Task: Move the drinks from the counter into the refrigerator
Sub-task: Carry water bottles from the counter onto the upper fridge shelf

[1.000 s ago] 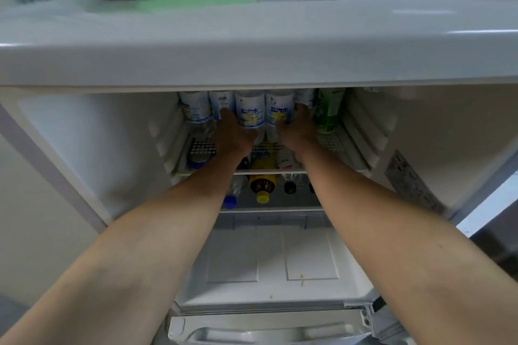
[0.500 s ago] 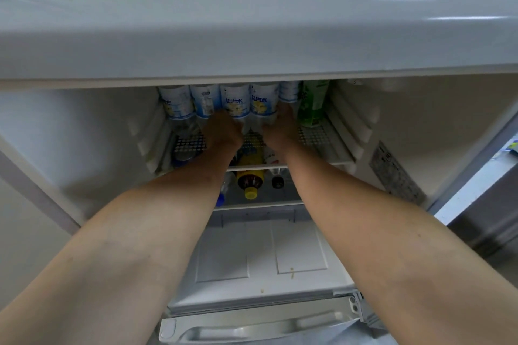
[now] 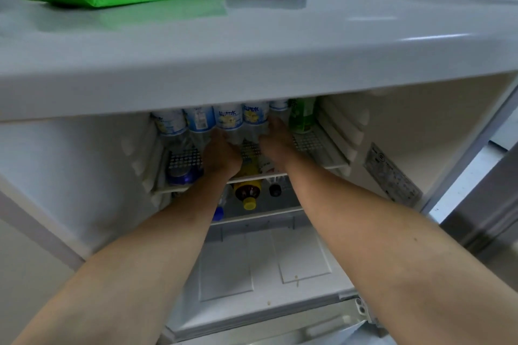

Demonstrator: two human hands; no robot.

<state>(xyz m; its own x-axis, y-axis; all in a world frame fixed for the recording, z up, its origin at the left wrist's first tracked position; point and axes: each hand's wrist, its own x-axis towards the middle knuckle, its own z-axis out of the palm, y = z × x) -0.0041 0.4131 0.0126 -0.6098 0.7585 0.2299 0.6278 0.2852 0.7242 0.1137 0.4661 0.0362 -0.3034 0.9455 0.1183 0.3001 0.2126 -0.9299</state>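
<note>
Two hands reach the refrigerator's upper shelf | left hand and right hand each grip a water bottle, squaring the row for room.

Home kitchen: small open refrigerator under a white counter, stocked drinks.

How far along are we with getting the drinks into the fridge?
Done: a row of bottles stands on the upper shelf. In hand: left hand and right hand touch that row. Left: unclear; no drinks show on the counter.
</note>
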